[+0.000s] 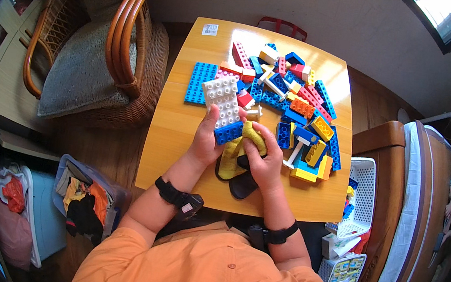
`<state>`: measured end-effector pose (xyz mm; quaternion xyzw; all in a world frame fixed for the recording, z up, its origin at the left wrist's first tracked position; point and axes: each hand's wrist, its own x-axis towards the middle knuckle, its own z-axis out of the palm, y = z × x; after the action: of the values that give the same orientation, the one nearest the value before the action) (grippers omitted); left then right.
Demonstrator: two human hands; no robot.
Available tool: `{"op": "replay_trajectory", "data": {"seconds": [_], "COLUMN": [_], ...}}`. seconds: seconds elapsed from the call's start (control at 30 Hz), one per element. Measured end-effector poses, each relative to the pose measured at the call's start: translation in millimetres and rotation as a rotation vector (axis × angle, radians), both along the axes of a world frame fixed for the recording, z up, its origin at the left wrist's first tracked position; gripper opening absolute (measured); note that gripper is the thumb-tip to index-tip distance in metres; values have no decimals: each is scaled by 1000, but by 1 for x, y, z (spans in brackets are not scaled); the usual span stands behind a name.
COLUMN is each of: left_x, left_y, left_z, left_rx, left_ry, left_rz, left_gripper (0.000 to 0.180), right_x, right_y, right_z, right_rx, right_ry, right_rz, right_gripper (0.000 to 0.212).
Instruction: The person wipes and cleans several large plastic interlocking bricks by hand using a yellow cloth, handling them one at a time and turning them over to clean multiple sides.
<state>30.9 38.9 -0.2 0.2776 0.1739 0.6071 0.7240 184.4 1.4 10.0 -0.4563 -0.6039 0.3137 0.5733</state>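
Note:
My left hand point(208, 138) is closed around a white studded toy brick plate point(222, 99), which is tilted up over the table. A blue brick point(229, 133) sits at its lower end; whether the two are joined, I cannot tell. Bunched in the fingers of my right hand point(265, 159) is a yellow cloth point(230, 162) with dark edging, pressed up close to the blue brick. The cloth's loose part hangs toward me over the table's near half. Just beyond my left hand lies a flat blue studded plate point(201, 83).
Loose toy bricks point(301, 109) of several colours are heaped on the wooden table point(171, 162). A wicker armchair point(127, 63) stands at left, above a bin of clothes point(69, 168). White baskets point(367, 190) stand at the right, beside a wooden bed frame point(381, 220).

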Motion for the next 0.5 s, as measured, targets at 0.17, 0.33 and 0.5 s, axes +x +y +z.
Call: {"op": "replay_trajectory", "data": {"seconds": [0.17, 0.33, 0.5], "left_x": [7, 9, 6], "left_y": [2, 0, 0], "left_z": [-1, -2, -3], "left_rx": [7, -10, -80], "left_ry": [85, 183, 94], "left_rz": [75, 90, 11], "left_gripper": [71, 74, 73], "right_x": [-12, -10, -8], "right_y": [-4, -6, -3], "right_z": [4, 1, 0], "right_rx": [189, 220, 197], "right_ry": [-192, -323, -258], "right_rz": [145, 238, 176], "right_gripper": [34, 34, 32]}}
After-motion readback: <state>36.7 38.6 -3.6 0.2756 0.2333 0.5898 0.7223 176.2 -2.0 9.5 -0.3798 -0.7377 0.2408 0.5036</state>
